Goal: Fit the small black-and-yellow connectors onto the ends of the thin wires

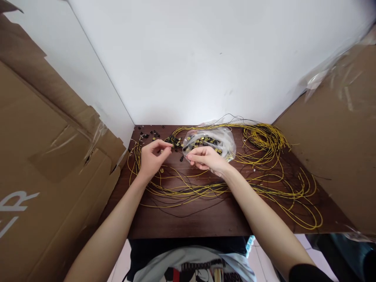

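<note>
- Left hand [152, 158]: hovering over the left side, thumb and forefinger forming a narrow pinch; whether they are meeting or holding anything, cannot tell.
- Right hand [207, 158]: hanging before the plastic bag [230, 145], fingertips pinching, seemingly on a thin dark strand [184, 155].
- Small black-and-yellow parts [207, 140]: lying in the bag.
- Yellow-and-black wires [264, 139]: looping across the brown table [190, 227], coiling at far right.
- Dark connectors [173, 140]: clustering beyond the left fingertips.
- Progress: seemingly midway; many parts are remaining in the bag.
</note>
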`<control>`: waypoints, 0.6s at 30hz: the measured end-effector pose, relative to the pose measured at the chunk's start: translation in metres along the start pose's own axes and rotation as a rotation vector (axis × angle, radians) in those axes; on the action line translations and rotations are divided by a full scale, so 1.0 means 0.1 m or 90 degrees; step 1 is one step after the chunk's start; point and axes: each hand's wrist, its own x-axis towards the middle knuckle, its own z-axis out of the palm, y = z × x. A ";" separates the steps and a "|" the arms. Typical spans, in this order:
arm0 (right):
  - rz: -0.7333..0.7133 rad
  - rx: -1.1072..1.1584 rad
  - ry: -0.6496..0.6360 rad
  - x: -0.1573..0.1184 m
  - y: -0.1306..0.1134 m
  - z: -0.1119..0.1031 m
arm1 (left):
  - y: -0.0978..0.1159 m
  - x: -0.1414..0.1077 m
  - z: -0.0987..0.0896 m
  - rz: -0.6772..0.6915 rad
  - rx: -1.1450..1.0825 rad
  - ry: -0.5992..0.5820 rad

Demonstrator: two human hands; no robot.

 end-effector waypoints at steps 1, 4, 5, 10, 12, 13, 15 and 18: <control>0.002 -0.007 0.003 0.00 0.00 -0.03 | -0.01 0.02 -0.02 -0.036 -0.051 0.040; 0.012 -0.042 0.009 -0.01 -0.01 -0.10 | -0.03 0.10 -0.08 -0.124 -0.251 0.146; 0.019 -0.057 0.009 -0.01 -0.01 -0.11 | -0.03 0.13 -0.11 -0.148 -0.334 0.165; 0.063 -0.113 -0.018 -0.02 -0.02 -0.12 | -0.02 0.21 -0.25 -0.270 -0.657 0.250; 0.075 -0.126 -0.025 -0.02 -0.01 -0.11 | 0.01 0.21 -0.27 -0.312 -0.700 0.258; 0.079 -0.133 -0.026 -0.02 -0.01 -0.10 | 0.02 0.20 -0.26 -0.329 -0.721 0.245; 0.083 -0.144 -0.026 -0.02 -0.01 -0.09 | 0.04 0.18 -0.24 -0.351 -0.789 0.185; 0.083 -0.149 -0.027 -0.01 0.00 -0.08 | 0.05 0.14 -0.16 -0.366 -0.869 0.054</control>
